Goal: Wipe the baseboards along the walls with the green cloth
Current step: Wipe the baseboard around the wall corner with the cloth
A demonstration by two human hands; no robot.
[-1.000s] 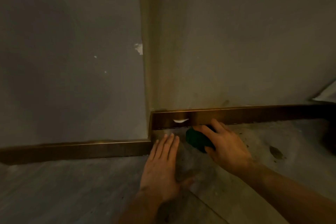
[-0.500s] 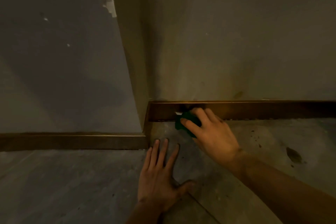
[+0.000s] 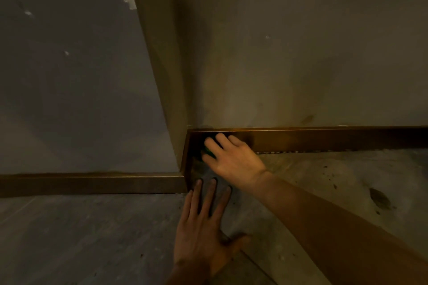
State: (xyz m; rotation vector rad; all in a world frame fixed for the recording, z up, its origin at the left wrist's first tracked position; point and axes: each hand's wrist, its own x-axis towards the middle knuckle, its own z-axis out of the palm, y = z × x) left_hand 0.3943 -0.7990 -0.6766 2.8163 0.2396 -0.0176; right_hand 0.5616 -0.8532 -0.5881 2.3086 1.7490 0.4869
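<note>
A: R hand (image 3: pixel 234 159)?
B: Pressing green cloth (image 3: pixel 206 151) vs the brown baseboard (image 3: pixel 324 139), right at the inner corner. Cloth mostly hidden under fingers.
A: L hand (image 3: pixel 203 224)?
B: Flat on the floor (image 3: pixel 92 238), fingers spread, tips near the baseboard corner.

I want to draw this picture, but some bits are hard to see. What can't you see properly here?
- Green cloth: head view, mostly hidden under the right hand; only a small green bit shows.
- Baseboard: the corner part sits behind that hand; its right end is cut off by the picture's edge.
- Left hand: flat on the floor; its forearm is cut off at the bottom edge.
- Floor spots: too dim to tell what they are.
</note>
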